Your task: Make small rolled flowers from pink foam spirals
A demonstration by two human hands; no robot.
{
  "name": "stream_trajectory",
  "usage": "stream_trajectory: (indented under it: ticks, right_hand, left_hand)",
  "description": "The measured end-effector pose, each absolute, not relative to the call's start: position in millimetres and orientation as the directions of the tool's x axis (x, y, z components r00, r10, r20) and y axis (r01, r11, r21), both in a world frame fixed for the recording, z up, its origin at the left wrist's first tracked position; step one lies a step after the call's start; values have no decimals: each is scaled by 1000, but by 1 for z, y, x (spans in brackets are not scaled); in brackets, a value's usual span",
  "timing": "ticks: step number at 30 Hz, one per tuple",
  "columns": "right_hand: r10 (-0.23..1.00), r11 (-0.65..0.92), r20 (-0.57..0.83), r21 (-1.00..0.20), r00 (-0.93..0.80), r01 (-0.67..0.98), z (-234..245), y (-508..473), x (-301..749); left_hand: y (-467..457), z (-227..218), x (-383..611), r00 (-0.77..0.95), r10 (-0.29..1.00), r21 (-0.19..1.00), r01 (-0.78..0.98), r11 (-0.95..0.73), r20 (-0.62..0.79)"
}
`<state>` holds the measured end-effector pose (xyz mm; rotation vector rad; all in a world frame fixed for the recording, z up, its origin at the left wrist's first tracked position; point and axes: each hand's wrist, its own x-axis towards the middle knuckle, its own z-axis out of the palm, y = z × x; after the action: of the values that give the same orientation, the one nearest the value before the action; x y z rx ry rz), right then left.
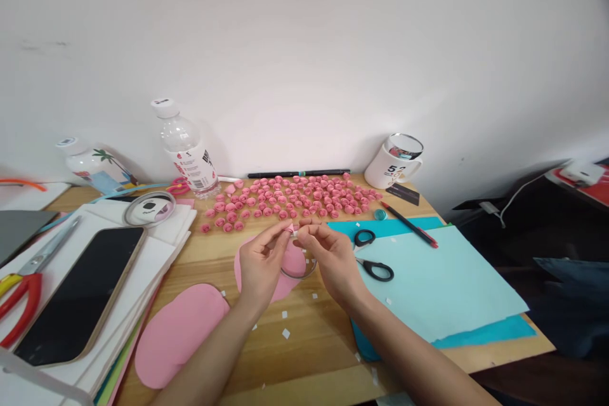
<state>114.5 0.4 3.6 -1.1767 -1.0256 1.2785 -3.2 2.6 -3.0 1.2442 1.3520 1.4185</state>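
My left hand (262, 258) is closed in a pinch on a small pink paper piece (290, 228), held just above the table. Close beside it, my right hand (330, 257) has thumb and fingers pinched together. A tiny whitish bit shows between the two hands; what the right fingers grip is too small to make out. Below the hands lie pink paper circles (247, 266) and a clear ring (299, 276), partly hidden. Many rolled pink paper roses (285, 198) spread behind them. Black-handled scissors (379, 271) lie by my right wrist, blades partly hidden.
More pink circles (183, 333) lie at the left, by a phone (85, 292) and red-yellow scissors (28, 292) on stacked paper. Pale blue sheets (438, 279) and a red-black pen (409, 224) are at right. A bottle (190, 155) and mug (387, 165) stand behind.
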Motion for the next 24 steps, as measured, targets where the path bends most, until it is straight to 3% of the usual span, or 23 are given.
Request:
stream_trajectory:
  ticks: [8,20,24]
  right_hand:
    - [994,-88,-100,-964,35,-250,0,2,114]
    - [987,-19,-43,-989,157,-149,5,-1,103]
    - [988,-37,-67,-977,139,-208,4,3,106]
  left_hand:
    - [1,-2,-4,-179,975,990,76,-122,134]
    - [0,0,-3,-197,972,991,54,-122,131]
    - [0,-1,-3,-197,971,990,58,-129,138]
